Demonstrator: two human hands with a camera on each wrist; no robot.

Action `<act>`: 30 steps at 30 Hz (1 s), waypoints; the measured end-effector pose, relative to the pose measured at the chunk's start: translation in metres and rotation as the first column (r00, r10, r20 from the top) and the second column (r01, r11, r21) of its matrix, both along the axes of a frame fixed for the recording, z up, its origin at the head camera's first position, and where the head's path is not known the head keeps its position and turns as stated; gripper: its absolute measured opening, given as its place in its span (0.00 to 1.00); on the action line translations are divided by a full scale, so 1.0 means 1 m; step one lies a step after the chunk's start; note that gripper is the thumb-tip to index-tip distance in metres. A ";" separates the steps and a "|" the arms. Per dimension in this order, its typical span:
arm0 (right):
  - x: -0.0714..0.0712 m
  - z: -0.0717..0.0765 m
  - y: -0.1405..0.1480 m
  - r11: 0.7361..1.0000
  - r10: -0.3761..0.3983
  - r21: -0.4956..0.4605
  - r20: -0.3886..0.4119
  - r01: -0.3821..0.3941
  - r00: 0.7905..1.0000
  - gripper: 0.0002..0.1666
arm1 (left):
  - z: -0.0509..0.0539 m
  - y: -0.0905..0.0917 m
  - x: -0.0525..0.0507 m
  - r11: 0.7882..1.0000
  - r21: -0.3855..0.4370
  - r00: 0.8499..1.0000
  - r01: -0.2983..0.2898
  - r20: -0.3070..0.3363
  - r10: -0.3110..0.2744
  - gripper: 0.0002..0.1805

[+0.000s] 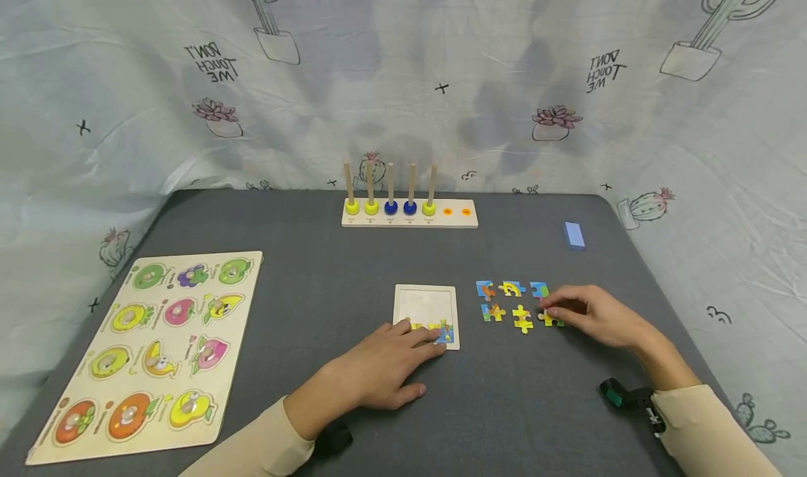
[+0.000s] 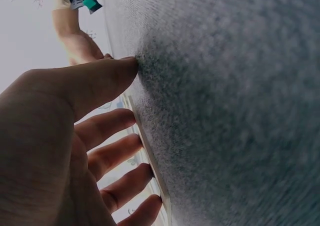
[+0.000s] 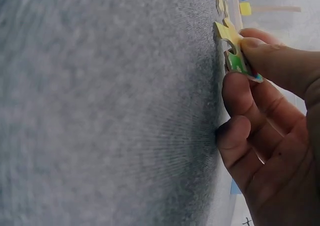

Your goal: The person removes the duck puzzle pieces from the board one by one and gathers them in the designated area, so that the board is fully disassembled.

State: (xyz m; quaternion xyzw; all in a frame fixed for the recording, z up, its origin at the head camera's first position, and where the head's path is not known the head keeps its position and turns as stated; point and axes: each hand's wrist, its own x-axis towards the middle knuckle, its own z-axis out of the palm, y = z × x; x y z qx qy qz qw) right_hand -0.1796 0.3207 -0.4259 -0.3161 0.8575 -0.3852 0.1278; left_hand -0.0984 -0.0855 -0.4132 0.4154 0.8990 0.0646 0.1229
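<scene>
A small wooden puzzle tray (image 1: 425, 300) lies in the middle of the table, with yellow and blue puzzle pieces (image 1: 445, 332) along its near side. My left hand (image 1: 384, 368) rests over that near side, fingers extended and partly hiding the pieces; the left wrist view shows the fingertips (image 2: 131, 118) along the tray's edge (image 2: 159, 178). To the right, my right hand (image 1: 592, 314) pinches a yellow and green puzzle piece (image 3: 237, 63) between thumb and finger, close to the tabletop. Several loose puzzle pieces (image 1: 522, 319) lie left of it in two rows.
A large fruit puzzle board (image 1: 242, 337) covers the table's left side. At the back stands a peg board (image 1: 410, 221) with yellow and blue rings on upright pegs. A blue block (image 1: 574, 235) lies at the back right. Printed cloth (image 1: 403, 64) hangs behind the table.
</scene>
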 end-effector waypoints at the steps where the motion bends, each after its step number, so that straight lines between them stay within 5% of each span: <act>1: 0.000 0.000 0.000 1.000 0.006 -0.002 -0.005 -0.006 1.000 0.13 | 0.000 0.000 0.000 1.000 -0.001 1.000 -0.002 -0.001 0.002 0.34; 6: 0.001 -0.002 0.000 1.000 -0.009 0.015 -0.040 0.010 0.999 0.13 | 0.001 0.003 0.004 1.000 -0.019 1.000 -0.022 -0.009 0.022 0.34; 11: 0.001 -0.002 -0.001 0.999 -0.028 0.044 -0.079 0.031 0.996 0.13 | 0.003 0.010 0.012 0.996 -0.089 0.996 -0.024 -0.088 0.016 0.34; 23: 0.000 0.001 -0.001 0.994 -0.052 0.089 -0.058 0.057 0.997 0.11 | 0.004 0.015 0.024 0.992 -0.116 0.982 -0.056 -0.187 0.034 0.34; 30: -0.004 0.014 -0.011 0.997 -0.023 0.071 -0.066 0.027 0.998 0.10 | 0.006 0.022 0.026 0.993 -0.113 0.992 -0.021 -0.129 0.006 0.38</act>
